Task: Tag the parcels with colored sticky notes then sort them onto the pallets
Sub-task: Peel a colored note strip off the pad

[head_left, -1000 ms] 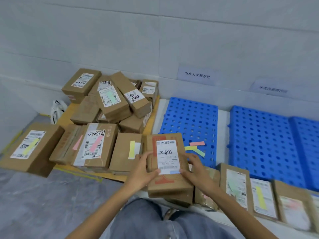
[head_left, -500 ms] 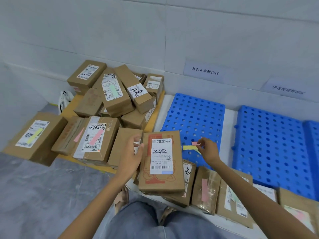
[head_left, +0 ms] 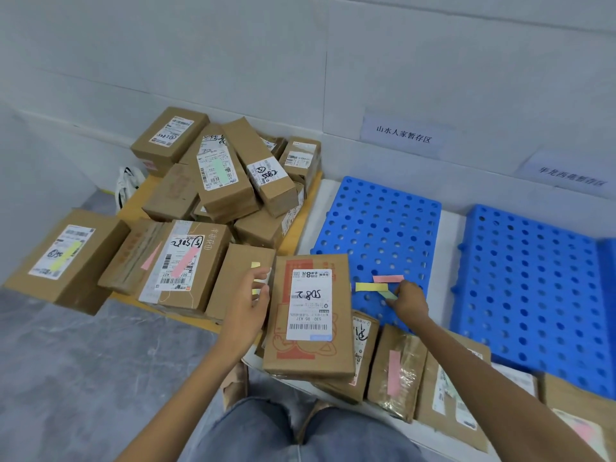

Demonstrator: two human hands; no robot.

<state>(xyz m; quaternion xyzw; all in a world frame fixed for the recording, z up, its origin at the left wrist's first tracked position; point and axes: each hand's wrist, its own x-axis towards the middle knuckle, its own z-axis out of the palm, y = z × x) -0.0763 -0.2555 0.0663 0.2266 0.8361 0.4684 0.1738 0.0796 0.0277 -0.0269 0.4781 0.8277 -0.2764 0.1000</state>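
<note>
Parcel [head_left: 310,315] in the left hand [head_left: 248,301], right hand [head_left: 410,300] at the sticky notes.
The left hand grips the parcel's left edge above other parcels [head_left: 396,371]. The right hand's curled fingers touch the green note [head_left: 389,295] on the blue pallet [head_left: 376,225], beside the yellow note [head_left: 371,287] and pink note [head_left: 388,278]; whether they pinch it cannot be told.

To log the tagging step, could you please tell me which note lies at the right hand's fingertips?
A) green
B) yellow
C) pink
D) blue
A: the green note lies at the right hand's fingertips, while the pink note and yellow note lie apart from it on the pallet; the left hand holds the parcel.
</note>
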